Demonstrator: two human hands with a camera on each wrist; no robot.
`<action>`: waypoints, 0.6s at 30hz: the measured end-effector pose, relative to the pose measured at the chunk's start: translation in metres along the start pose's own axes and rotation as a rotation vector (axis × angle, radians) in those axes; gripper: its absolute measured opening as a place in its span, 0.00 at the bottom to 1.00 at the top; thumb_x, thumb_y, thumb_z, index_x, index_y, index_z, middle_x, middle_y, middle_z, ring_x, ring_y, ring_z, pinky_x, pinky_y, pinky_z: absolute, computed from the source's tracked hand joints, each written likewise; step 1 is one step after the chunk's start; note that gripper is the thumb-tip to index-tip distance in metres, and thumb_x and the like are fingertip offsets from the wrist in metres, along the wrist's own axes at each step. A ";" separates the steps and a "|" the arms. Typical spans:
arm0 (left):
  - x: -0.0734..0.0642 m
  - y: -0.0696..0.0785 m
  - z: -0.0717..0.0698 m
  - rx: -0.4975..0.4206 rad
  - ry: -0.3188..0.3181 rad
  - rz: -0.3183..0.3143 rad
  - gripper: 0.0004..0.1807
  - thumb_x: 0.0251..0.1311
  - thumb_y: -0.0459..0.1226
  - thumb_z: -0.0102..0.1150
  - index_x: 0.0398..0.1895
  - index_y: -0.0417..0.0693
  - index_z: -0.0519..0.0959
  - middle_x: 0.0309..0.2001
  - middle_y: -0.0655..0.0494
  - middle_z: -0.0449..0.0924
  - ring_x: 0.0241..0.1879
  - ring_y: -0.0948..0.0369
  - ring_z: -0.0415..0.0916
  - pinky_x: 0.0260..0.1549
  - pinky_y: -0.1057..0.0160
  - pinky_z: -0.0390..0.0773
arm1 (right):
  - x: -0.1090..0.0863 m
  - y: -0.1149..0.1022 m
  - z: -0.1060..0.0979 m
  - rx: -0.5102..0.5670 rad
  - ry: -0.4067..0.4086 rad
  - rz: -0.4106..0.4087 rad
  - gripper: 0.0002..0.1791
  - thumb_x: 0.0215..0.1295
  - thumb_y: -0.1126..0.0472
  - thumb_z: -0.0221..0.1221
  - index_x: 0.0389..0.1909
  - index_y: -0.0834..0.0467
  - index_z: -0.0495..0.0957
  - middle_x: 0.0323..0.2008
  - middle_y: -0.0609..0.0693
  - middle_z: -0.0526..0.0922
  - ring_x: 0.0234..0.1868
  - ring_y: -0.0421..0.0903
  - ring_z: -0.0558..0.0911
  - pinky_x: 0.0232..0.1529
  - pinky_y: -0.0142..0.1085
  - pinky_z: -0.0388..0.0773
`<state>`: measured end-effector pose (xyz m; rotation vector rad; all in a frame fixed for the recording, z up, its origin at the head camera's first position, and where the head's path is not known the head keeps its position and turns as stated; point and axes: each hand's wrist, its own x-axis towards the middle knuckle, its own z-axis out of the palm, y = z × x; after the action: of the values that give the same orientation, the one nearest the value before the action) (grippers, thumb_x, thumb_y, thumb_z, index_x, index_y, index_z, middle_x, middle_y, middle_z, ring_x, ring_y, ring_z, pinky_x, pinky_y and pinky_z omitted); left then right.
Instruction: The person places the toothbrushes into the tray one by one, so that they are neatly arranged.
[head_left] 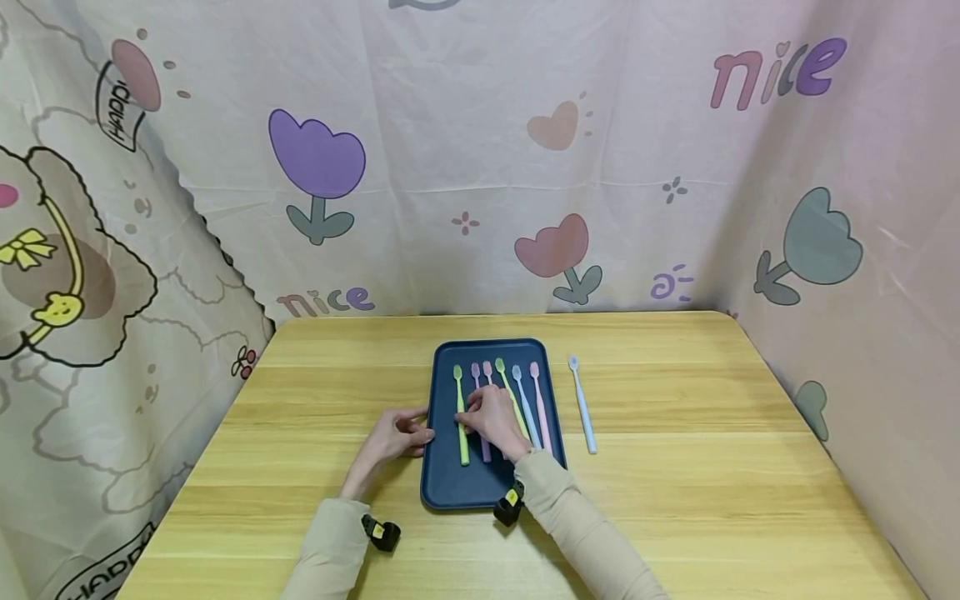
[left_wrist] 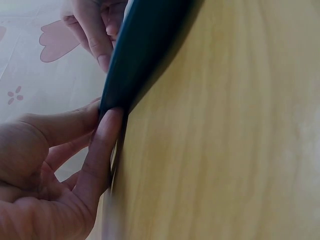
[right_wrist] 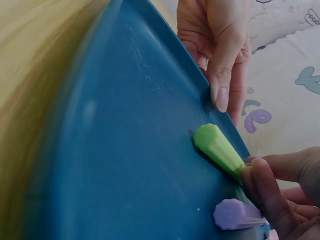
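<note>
A dark blue tray (head_left: 450,492) lies on the table with several toothbrushes side by side on it. My left hand (head_left: 393,437) grips the tray's left rim, its thumb (right_wrist: 222,92) on the edge and fingers at the outer side. Over the tray, my right hand (head_left: 495,417) pinches the leftmost green toothbrush (head_left: 464,450) by its handle; the handle end (right_wrist: 212,142) shows in the right wrist view. Beside it lies a purple toothbrush (head_left: 486,451). The right hand partly hides a pink toothbrush (head_left: 488,371) and another green toothbrush (head_left: 517,404).
Farther right on the tray are a blue toothbrush (head_left: 528,417) and a pink toothbrush (head_left: 541,408). One more blue toothbrush (head_left: 583,408) lies on the wooden table (head_left: 675,483), right of the tray. A patterned curtain (head_left: 435,150) hangs behind the table.
</note>
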<state>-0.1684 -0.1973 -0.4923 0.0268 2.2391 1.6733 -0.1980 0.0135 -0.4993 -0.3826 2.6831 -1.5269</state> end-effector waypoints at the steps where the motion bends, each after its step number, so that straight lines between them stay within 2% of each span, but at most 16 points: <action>1: 0.000 0.000 0.000 0.001 0.000 -0.001 0.32 0.63 0.28 0.63 0.70 0.28 0.66 0.36 0.43 0.87 0.28 0.66 0.82 0.29 0.68 0.87 | 0.000 0.000 0.000 0.000 0.001 0.000 0.16 0.56 0.64 0.72 0.42 0.70 0.84 0.25 0.57 0.89 0.19 0.43 0.86 0.23 0.29 0.83; 5: 0.001 -0.002 0.000 0.002 -0.002 -0.001 0.32 0.64 0.28 0.63 0.70 0.28 0.66 0.36 0.44 0.87 0.28 0.66 0.82 0.29 0.68 0.87 | -0.001 0.001 -0.001 0.017 0.003 0.008 0.17 0.56 0.64 0.72 0.43 0.70 0.84 0.26 0.57 0.89 0.19 0.43 0.86 0.25 0.30 0.85; 18: 0.001 -0.003 0.000 0.007 0.003 -0.008 0.32 0.64 0.28 0.64 0.70 0.28 0.66 0.34 0.49 0.87 0.27 0.67 0.81 0.29 0.68 0.86 | -0.002 0.003 -0.008 0.223 -0.022 0.088 0.19 0.57 0.65 0.71 0.48 0.70 0.82 0.29 0.58 0.89 0.23 0.48 0.88 0.28 0.35 0.88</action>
<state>-0.1692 -0.1975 -0.4952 0.0176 2.2438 1.6631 -0.1979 0.0220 -0.4975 -0.2652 2.4427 -1.7591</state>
